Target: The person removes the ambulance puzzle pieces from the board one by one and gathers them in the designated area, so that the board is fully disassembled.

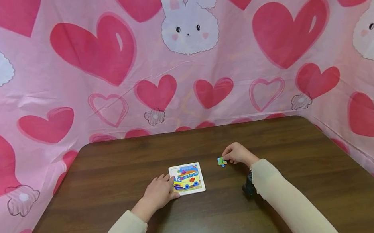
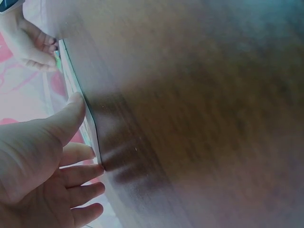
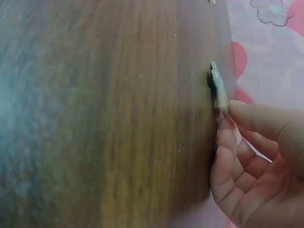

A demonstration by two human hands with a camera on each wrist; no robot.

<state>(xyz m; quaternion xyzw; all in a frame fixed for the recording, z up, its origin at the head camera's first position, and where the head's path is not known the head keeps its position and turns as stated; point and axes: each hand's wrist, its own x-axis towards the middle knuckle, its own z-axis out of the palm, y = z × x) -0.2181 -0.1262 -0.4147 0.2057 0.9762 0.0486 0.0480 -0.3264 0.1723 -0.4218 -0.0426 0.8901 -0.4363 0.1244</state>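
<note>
A jigsaw puzzle (image 1: pixel 188 178) with a white frame lies on the table, showing a yellow ambulance; a pale gap shows in its upper left corner. My left hand (image 1: pixel 159 191) rests at the puzzle's left edge, fingers spread and fairly straight, thumb along the near corner. To the right of the puzzle, my right hand (image 1: pixel 237 153) pinches a puzzle piece (image 1: pixel 221 161), green and blue, between thumb and fingers. In the right wrist view the puzzle piece (image 3: pixel 217 88) is seen edge-on, close over the tabletop, its far end pointing away from the fingertips.
The dark brown wooden table (image 1: pixel 107 164) has rounded far corners. Behind it and at both sides hangs a pink cloth (image 1: pixel 150 65) printed with hearts and rabbits. A black wrist camera (image 1: pixel 248 188) sits under the right sleeve.
</note>
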